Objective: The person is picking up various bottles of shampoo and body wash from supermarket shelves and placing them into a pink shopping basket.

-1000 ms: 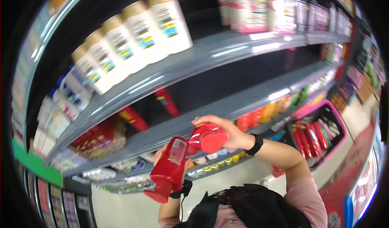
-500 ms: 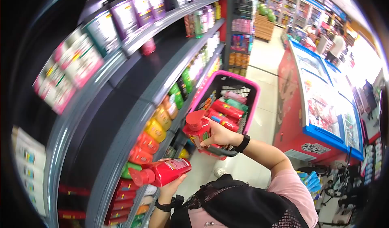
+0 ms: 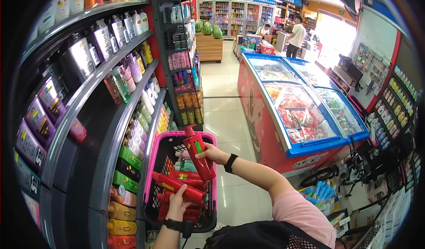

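A black basket with a pink rim stands on the floor beside the shelves. My right hand is closed around a red pump bottle, tilted over the basket's right part. Lower and to the left, my left hand grips another red pump bottle, which lies nearly level at the basket's opening. Beneath and around the two bottles, several red bottles and a green one lie in the basket. The left hand hides part of the basket's contents.
Shelves of bottles run along the left. A red and blue chest freezer stands to the right. Ahead are a black wire rack and a wooden crate with watermelons. Two people are farther back, near a counter.
The view has turned, and both hands with their red bottles are now over the basket. The left hand's bottle has moved from beside the shelf to the basket's opening.
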The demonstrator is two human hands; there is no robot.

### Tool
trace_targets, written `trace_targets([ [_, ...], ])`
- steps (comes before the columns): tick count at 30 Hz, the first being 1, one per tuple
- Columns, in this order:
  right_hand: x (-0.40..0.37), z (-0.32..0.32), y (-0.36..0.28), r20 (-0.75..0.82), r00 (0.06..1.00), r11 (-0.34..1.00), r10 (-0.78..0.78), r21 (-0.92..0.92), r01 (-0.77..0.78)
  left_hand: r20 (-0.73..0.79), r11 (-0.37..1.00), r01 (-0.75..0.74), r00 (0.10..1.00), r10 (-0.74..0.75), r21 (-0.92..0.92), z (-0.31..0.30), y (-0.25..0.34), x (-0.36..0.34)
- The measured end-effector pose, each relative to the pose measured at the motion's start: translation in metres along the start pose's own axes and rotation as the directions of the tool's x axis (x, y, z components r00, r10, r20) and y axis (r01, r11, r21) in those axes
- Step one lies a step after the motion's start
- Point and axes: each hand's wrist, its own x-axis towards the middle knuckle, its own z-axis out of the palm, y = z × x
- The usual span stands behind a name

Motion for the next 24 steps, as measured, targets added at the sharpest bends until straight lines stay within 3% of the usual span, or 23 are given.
trace_targets([
  [2,0.032,-0.026,0.016,-0.129,0.964,0.973,0.231,0.05,-0.226,-0.056,0.999,0.004,0.998,-0.002,0.04,0.018,0.007,0.018],
  [4,0.06,-0.047,0.034,-0.132,0.953,0.962,0.273,0.071,-0.265,-0.163,0.98,0.075,0.986,-0.045,0.186,0.024,0.01,0.041],
  [6,0.091,-0.062,0.049,-0.155,0.907,0.912,0.391,-0.068,-0.405,-0.169,0.98,0.084,0.984,-0.053,0.179,0.03,0.013,0.066],
  [9,0.124,-0.074,0.06,-0.096,0.917,0.892,0.387,-0.215,-0.399,-0.182,0.96,0.096,0.982,-0.048,0.264,0.044,0.026,0.094],
  [10,0.138,-0.078,0.063,-0.131,0.894,0.816,0.429,-0.367,-0.446,-0.205,0.94,0.115,0.978,-0.05,0.32,0.052,0.032,0.099],
  [13,0.164,-0.082,0.076,-0.174,0.902,0.777,0.394,-0.462,-0.428,-0.19,0.946,0.136,0.978,-0.081,0.294,0.052,0.026,0.146],
  [17,0.205,-0.094,0.12,-0.114,0.936,0.665,0.333,-0.676,-0.319,-0.19,0.954,0.164,0.975,-0.118,0.25,0.056,0.024,0.188],
  [19,0.218,-0.096,0.135,-0.049,0.936,0.546,0.348,-0.801,-0.245,-0.183,0.956,0.181,0.973,-0.141,0.23,0.051,0.021,0.207],
  [20,0.223,-0.099,0.144,-0.042,0.933,0.548,0.358,-0.8,-0.246,-0.198,0.952,0.196,0.969,-0.15,0.236,0.049,0.017,0.216],
  [22,0.232,-0.101,0.162,-0.134,0.9,0.359,0.415,-0.885,-0.298,-0.225,0.947,0.218,0.96,-0.165,0.234,0.048,0.01,0.226],
  [24,0.236,-0.104,0.176,-0.122,0.887,0.32,0.446,-0.904,-0.285,-0.327,0.937,0.23,0.935,-0.138,0.262,0.047,0.005,0.235],
])
